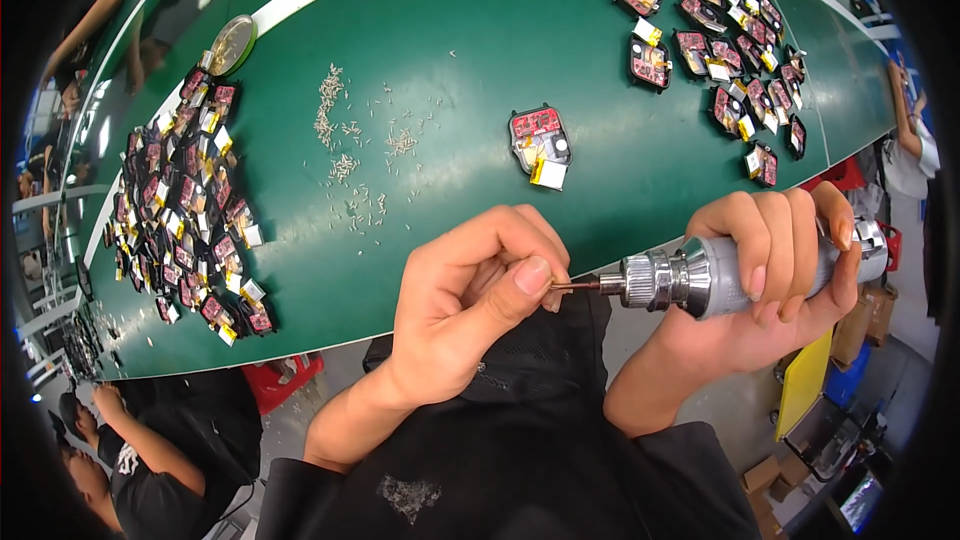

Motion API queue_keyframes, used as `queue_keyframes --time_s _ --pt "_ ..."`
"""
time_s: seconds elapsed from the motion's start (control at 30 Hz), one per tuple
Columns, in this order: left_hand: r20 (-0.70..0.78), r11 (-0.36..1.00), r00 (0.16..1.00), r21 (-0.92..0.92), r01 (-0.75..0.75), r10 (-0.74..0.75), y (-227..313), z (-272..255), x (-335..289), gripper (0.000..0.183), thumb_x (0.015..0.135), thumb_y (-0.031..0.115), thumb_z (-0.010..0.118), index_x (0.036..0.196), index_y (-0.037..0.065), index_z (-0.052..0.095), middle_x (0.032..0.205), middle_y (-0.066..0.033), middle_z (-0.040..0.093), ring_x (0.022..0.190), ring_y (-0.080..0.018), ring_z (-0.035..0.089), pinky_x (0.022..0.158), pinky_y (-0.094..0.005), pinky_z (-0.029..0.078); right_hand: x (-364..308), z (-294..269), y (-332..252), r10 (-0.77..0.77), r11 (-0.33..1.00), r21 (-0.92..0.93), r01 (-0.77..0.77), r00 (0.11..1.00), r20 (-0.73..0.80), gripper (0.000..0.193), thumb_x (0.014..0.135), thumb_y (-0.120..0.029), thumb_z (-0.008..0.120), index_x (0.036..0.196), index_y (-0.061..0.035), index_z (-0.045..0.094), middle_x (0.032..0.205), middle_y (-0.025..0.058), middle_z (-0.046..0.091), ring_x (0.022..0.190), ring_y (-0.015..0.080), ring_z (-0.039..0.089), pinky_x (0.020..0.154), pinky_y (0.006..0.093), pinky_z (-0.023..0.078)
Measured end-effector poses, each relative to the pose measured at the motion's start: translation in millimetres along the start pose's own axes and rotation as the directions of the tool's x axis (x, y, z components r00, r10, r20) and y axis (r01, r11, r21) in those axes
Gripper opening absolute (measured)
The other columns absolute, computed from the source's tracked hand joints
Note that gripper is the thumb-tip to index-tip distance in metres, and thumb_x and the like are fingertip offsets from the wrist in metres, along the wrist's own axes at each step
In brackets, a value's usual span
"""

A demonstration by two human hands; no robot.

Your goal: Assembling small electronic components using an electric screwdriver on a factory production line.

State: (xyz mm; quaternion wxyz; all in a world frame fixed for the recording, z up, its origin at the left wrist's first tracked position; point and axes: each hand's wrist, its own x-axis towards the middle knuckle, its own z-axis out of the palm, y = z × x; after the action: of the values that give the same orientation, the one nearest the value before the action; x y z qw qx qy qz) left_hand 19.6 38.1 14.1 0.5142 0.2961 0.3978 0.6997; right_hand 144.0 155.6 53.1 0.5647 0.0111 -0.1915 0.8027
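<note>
My right hand [765, 260] is wrapped around the grey body of an electric screwdriver [715, 277], held sideways with its bit pointing left. At the thin bit's end, my left hand [475, 300] pinches thumb and fingers together; whether a screw sits between them is hidden. Beyond the hands, one small black device housing [540, 137] lies open on the table. It shows a red circuit board, with a silver battery with yellow tape at its lower edge. Many loose small screws [345, 165] are scattered on the table to its left.
On the green table [430, 240], a dense heap of similar open housings [185, 205] lies left, with a round dish [233, 45] behind it. More housings [735, 50] spread at the far right. Other people [150, 450] sit along the table. A red stool [285, 380] stands below its left edge.
</note>
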Motion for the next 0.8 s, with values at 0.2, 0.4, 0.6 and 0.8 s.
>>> queue_keyframes --time_s 0.2,0.4,0.6,0.8 --pt "-0.001 1.0 1.0 0.027 0.005 -0.005 2 2 1 0.021 0.097 0.017 0.053 0.085 -0.001 0.053 0.077 -0.0111 0.052 0.067 -0.0156 0.048 0.061 -0.0279 0.041 0 -3 -4 -0.016 1.0 -0.002 0.016 1.0 0.003 0.009 0.088 -0.014 0.054 0.089 -0.0064 0.05 0.05 -0.004 0.038 0.043 0.0078 0.039 0.053 0.0253 0.037" --pt "0.005 0.999 1.0 0.039 0.019 -0.019 1 0 1 0.022 0.096 0.016 0.054 0.084 -0.001 0.053 0.075 -0.0102 0.052 0.067 -0.0152 0.049 0.061 -0.0272 0.04 -1 -3 -5 -0.01 0.999 -0.044 0.011 1.0 0.022 0.009 0.086 -0.014 0.055 0.089 -0.0065 0.051 0.05 -0.0044 0.039 0.042 0.0075 0.04 0.053 0.0252 0.038" --pt "-0.016 0.965 0.997 0.255 -0.064 0.071 1 0 -2 0.012 0.093 0.003 0.056 0.084 -0.004 0.055 0.081 -0.0089 0.057 0.068 -0.0105 0.05 0.062 -0.0228 0.04 -6 1 -9 -0.04 0.99 -0.135 0.043 0.999 0.023 0.009 0.086 -0.014 0.054 0.089 -0.0066 0.051 0.049 -0.0043 0.04 0.042 0.0074 0.041 0.053 0.0252 0.038" --pt "0.02 0.78 0.963 0.582 -0.229 0.268 -3 9 2 0.006 0.084 -0.008 0.06 0.082 -0.004 0.056 0.076 -0.0102 0.057 0.063 -0.0151 0.051 0.054 -0.0254 0.04 -6 -4 -11 -0.061 0.988 -0.141 0.064 0.998 0.027 0.009 0.087 -0.014 0.054 0.09 -0.006 0.051 0.049 -0.0041 0.04 0.042 0.0079 0.041 0.054 0.026 0.038"
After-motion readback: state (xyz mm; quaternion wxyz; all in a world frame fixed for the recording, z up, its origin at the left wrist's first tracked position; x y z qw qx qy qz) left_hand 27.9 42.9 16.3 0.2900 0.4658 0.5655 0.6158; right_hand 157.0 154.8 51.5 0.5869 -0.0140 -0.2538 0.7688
